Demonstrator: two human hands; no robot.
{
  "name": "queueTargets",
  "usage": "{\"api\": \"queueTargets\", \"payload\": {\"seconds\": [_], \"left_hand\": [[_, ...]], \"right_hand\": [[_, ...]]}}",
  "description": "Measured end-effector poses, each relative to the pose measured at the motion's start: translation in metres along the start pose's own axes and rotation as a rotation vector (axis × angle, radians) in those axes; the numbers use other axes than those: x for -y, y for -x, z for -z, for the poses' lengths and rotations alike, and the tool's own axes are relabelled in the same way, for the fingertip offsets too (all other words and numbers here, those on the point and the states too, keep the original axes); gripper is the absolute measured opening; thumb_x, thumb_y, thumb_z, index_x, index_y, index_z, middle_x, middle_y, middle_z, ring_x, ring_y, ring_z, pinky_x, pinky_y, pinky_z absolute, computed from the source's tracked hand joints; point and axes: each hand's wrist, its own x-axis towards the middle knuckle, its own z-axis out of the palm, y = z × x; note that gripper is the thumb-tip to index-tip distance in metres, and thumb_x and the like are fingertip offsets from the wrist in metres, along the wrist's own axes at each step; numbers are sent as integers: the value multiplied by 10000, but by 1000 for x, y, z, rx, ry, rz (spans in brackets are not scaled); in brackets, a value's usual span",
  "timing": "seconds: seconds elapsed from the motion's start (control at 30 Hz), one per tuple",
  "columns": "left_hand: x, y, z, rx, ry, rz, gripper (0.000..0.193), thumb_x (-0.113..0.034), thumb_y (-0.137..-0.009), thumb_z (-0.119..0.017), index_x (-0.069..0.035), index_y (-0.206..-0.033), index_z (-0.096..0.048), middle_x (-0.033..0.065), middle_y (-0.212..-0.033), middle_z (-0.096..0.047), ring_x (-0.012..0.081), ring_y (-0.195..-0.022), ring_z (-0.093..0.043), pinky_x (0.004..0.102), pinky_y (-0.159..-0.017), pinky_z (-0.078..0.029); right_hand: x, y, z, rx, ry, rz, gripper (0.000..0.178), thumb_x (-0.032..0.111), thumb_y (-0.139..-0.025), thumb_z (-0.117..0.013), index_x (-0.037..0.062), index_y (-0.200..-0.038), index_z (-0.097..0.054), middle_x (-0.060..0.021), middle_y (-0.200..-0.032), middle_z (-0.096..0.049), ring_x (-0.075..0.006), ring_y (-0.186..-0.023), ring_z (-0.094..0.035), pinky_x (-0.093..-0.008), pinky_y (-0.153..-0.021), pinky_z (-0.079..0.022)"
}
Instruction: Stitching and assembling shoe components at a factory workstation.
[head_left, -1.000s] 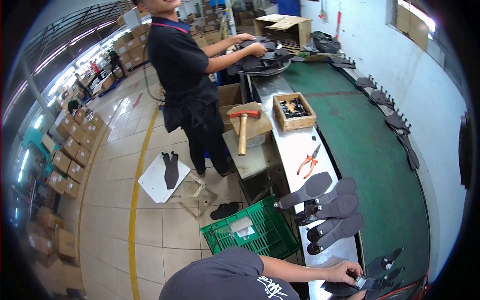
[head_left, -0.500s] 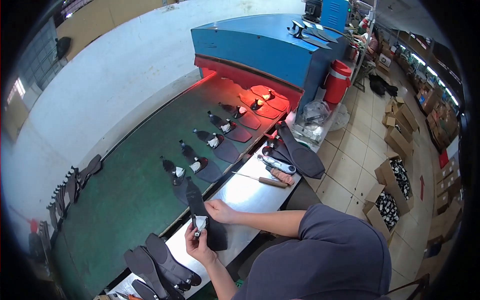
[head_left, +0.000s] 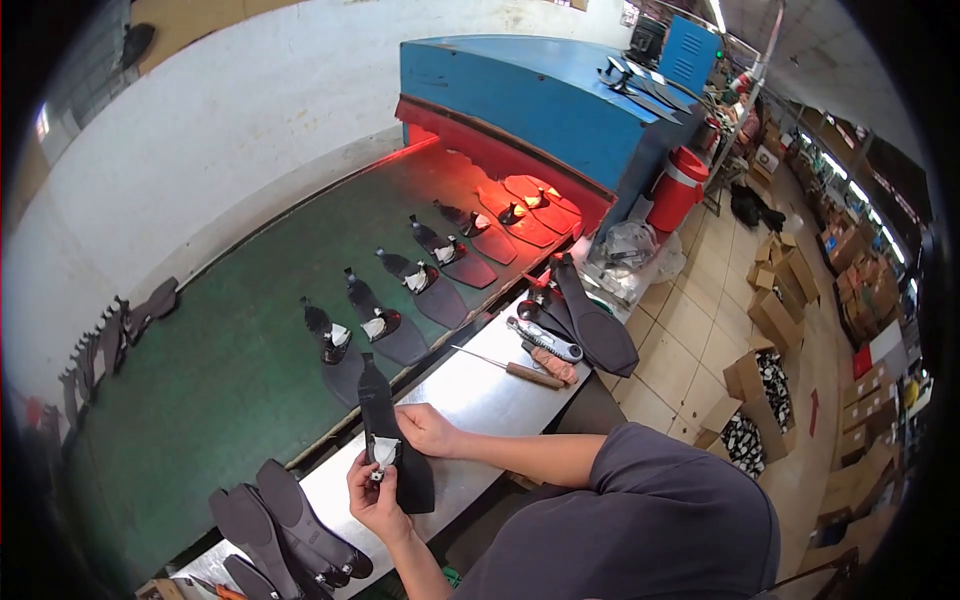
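A black sandal with white paper around its strap is held upright over the metal ledge. My left hand grips it low down, thumb and fingers pinching near the white paper and a small shiny fitting. At its right edge my right hand is closed, fingers curled against the side; the fingertips are partly hidden. A flat dark sole piece shows behind the lower part. Just beyond, a row of similar sandals with white paper lies on the green belt.
The belt runs to a blue machine with a red-lit opening. On the metal ledge lie an awl, a silver-handled tool and dark soles. More soles are stacked at lower left. Open cartons stand on the floor at right.
The whole view has shifted, so the hands and sandal appear a little further left. Both hands keep their grip on the sandal, which looks slightly more upright.
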Motion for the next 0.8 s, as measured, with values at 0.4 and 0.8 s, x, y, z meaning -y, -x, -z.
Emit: {"api": "queueTargets", "payload": {"seconds": [0.4, 0.8], "left_hand": [[-3, 1, 3, -5, -324, -60, 220, 62, -774, -718, -6, -962, -626, 130, -1198, -529, 189, -892, -548, 293, -794, -452], [-7, -12, -9, 70, -249, -31, 281, 112, -742, -712, -1, -978, -611, 179, -1184, -517, 224, -910, -570, 301, -794, -460]], "right_hand": [[-13, -6, -9, -70, 120, 104, 167, 23, -928, -449, -51, -991, -584, -183, -861, -596, -347, -779, -571, -354, -703, -462], [-4, -11, -1, -57, -6, 77, 215, 20, -932, -442, -70, -1077, -573, -191, -989, -602, -331, -865, -594, -347, -762, -465]]}}
